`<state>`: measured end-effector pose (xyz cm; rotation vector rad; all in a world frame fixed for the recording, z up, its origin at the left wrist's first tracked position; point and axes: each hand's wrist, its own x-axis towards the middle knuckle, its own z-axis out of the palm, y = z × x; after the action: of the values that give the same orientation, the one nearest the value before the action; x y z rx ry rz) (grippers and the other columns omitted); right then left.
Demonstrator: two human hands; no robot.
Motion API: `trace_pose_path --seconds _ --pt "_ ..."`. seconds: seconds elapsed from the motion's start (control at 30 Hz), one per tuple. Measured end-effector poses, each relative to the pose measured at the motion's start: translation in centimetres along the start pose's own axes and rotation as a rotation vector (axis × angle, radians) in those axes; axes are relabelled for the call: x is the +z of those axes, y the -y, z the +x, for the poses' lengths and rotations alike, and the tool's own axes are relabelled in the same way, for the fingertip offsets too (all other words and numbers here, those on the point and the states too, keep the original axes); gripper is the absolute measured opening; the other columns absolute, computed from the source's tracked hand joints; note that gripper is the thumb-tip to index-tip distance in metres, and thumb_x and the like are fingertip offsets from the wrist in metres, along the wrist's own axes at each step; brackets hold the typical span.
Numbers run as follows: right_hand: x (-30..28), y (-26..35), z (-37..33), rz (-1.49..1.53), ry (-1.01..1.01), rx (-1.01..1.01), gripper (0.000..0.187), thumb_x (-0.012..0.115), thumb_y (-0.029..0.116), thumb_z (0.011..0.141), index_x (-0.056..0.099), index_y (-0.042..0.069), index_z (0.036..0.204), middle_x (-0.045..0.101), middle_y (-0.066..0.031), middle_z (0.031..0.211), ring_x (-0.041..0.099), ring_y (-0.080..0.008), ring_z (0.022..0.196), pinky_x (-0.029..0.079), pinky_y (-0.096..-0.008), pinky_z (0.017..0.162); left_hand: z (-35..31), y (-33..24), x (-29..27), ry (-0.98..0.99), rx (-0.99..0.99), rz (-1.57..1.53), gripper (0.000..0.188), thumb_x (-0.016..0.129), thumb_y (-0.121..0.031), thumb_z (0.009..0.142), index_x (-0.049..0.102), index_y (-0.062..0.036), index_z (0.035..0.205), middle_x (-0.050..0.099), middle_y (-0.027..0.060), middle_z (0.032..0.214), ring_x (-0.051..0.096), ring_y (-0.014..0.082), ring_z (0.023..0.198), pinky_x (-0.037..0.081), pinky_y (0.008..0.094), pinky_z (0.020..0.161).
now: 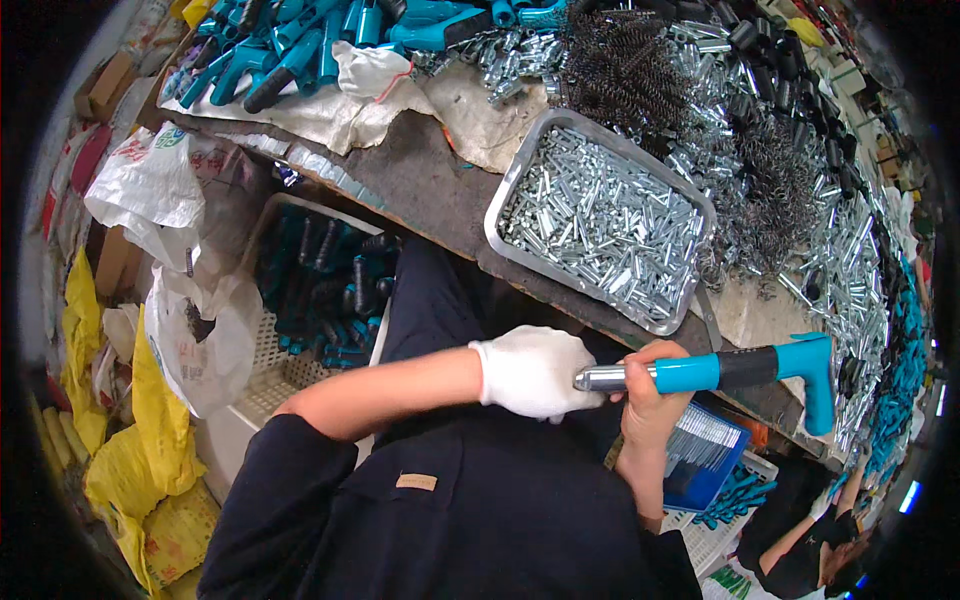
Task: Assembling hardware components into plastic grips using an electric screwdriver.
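In front of my body I hold a teal tool roughly level, with a black band round its middle and a bent, L-shaped teal end at the right. A shiny silver tube forms its left end. My right hand, bare, is wrapped round the tool where the tube meets the teal part. My left hand, in a white glove, is closed at the tip of the tube; its fingertips are mostly hidden. Just beyond both hands, a metal tray full of small silver pins sits on the workbench.
Teal handles, dark springs and silver rods are heaped on the bench. A white crate of teal-and-black parts stands left of my legs. A blue bin lies right of me. Another person works at far right.
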<state>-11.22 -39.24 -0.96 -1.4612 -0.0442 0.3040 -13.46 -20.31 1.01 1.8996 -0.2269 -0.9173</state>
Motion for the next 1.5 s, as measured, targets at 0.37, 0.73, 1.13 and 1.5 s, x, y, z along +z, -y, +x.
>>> trace_pose_path --seconds 0.37,0.73,1.13,1.5 --pt "-10.3 0.8 -1.0 0.226 0.173 0.539 0.044 0.059 0.032 0.092 0.058 -0.007 0.112 0.065 -0.0124 0.073 0.06 -0.0147 0.061 0.049 -0.0276 0.057 3.1 13.8 1.7 -0.311 -0.008 0.13 0.029 0.059 -0.017 0.078 0.07 -0.0136 0.105 0.069 0.015 0.091 0.067 0.0312 0.088 0.052 0.0416 0.077" --pt "-2.1 -13.1 2.3 -1.06 0.25 0.335 0.044 0.071 0.036 0.079 0.062 -0.005 0.089 0.062 -0.0218 0.071 0.064 -0.0375 0.072 0.049 -0.0428 0.069 9.3 26.1 1.3 -1.1 0.144 -0.279 0.03 0.061 -0.015 0.085 0.061 0.0015 0.11 0.067 0.014 0.106 0.065 0.027 0.092 0.05 0.0361 0.083" --pt "0.7 -15.5 3.3 -1.267 0.376 0.147 0.04 0.069 0.036 0.08 0.063 -0.002 0.093 0.066 -0.0238 0.082 0.064 -0.0422 0.083 0.049 -0.0472 0.074 8.7 25.8 1.1 -0.983 -0.03 -0.481 0.031 0.063 -0.014 0.084 0.063 0.0012 0.111 0.068 0.0106 0.1 0.063 0.0162 0.086 0.05 0.0304 0.079" --pt "5.5 -16.6 6.0 -1.329 0.7 0.196 0.052 0.057 0.043 0.088 0.061 -0.002 0.113 0.064 -0.0245 0.109 0.059 -0.0423 0.104 0.046 -0.0463 0.091 8.5 23.1 1.8 -0.585 -0.15 0.171 0.04 0.042 -0.034 0.092 0.062 -0.0051 0.11 0.065 0.0218 0.105 0.061 0.0399 0.094 0.049 0.0467 0.082"
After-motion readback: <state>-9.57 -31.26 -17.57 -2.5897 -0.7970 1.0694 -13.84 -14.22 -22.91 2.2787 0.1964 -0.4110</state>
